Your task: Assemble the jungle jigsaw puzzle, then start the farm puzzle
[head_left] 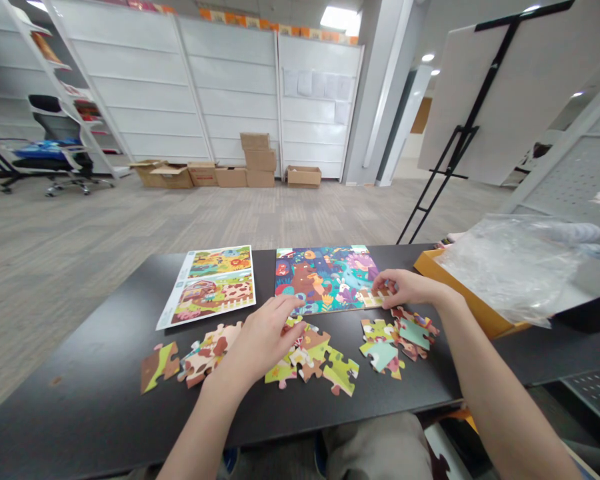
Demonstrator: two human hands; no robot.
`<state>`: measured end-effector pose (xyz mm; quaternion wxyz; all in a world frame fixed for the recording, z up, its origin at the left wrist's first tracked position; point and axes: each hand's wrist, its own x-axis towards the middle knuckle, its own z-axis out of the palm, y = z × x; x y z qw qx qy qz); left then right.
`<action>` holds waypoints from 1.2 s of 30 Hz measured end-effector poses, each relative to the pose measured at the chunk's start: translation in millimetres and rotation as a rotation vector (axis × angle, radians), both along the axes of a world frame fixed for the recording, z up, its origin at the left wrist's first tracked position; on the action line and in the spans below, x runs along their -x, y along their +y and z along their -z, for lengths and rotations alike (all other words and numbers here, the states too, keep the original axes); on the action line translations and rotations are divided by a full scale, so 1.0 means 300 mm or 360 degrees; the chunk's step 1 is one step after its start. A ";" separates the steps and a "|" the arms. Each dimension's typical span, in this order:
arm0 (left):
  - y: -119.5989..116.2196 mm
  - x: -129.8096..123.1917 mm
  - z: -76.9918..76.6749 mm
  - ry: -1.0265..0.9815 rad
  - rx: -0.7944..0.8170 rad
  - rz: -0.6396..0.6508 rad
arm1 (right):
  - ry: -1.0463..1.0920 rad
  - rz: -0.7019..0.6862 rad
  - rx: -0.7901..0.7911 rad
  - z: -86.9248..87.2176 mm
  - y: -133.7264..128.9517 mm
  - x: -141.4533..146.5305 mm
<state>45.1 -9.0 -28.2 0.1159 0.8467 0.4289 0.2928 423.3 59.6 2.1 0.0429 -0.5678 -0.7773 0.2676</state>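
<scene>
My right hand (403,288) pinches a puzzle piece (373,299) with a white fence on it, at the lower right corner of the colourful animal picture board (325,280). My left hand (275,330) hovers by the board's lower left corner, fingers stretched and thumb apart, over a heap of green and brown puzzle pieces (313,350). Cow-patterned pieces (213,350) lie left of that wrist, partly hidden by it. One brown and green piece (160,367) lies farther left. More pieces (380,347), some turned to their pale green backs, sit below my right hand.
A reference sheet (215,287) with two farm and animal pictures lies left of the board on the black table (105,400). A yellow box (460,293) with clear plastic wrap (515,267) stands at the right. Beyond are an easel (460,133), cardboard boxes (260,160) and an office chair (55,143).
</scene>
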 end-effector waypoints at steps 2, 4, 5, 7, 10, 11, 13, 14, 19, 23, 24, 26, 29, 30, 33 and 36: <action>0.003 0.004 0.005 -0.0002 -0.0025 -0.0027 | 0.0001 -0.0003 -0.0001 0.004 0.001 -0.001; 0.006 0.007 0.007 0.0011 -0.0015 -0.0064 | 0.0006 -0.0003 0.0002 0.008 0.003 -0.004; 0.007 0.007 0.006 0.0021 0.0004 -0.0080 | 0.0009 -0.0007 0.0004 0.011 0.004 -0.006; 0.007 0.006 0.000 0.0038 0.0048 -0.0102 | 0.0008 -0.0011 0.0005 0.017 0.007 -0.011; 0.001 -0.002 -0.015 0.0058 0.0110 -0.0113 | 0.0019 0.0026 0.0012 0.021 0.010 -0.019; -0.002 -0.007 -0.021 0.0066 0.0129 -0.0104 | 0.0030 0.0042 0.0010 0.019 0.010 -0.021; -0.013 -0.022 -0.032 0.0098 0.0154 -0.0056 | 0.0069 0.0059 -0.0020 0.013 0.009 -0.019; -0.020 -0.031 -0.037 0.0128 0.0163 -0.0020 | 0.0088 0.0061 -0.0047 0.008 0.008 -0.016; -0.052 -0.078 -0.054 0.0435 0.0172 -0.0016 | 0.0192 0.0076 -0.0197 -0.006 0.006 0.006; -0.058 -0.089 -0.051 0.0488 0.0224 -0.0027 | 0.0272 0.0126 -0.0247 0.006 0.017 0.011; -0.058 -0.088 -0.049 0.0463 0.0235 -0.0020 | 0.0289 0.0135 -0.0247 0.010 0.020 0.012; -0.057 -0.086 -0.050 0.0402 0.0251 -0.0002 | 0.0317 0.0145 -0.0233 0.016 0.026 0.013; -0.057 -0.083 -0.062 0.0312 0.0337 0.0069 | 0.0352 0.0152 -0.0210 0.025 0.030 0.014; -0.057 -0.082 -0.069 0.0283 0.0381 0.0091 | 0.0360 0.0155 -0.0207 0.029 0.032 0.014; -0.060 -0.082 -0.086 0.0201 0.0514 0.0107 | 0.0375 0.0148 -0.0226 0.047 0.038 0.007; -0.061 -0.081 -0.092 0.0071 0.0607 0.0108 | 0.0371 0.0123 -0.0260 0.068 0.047 -0.006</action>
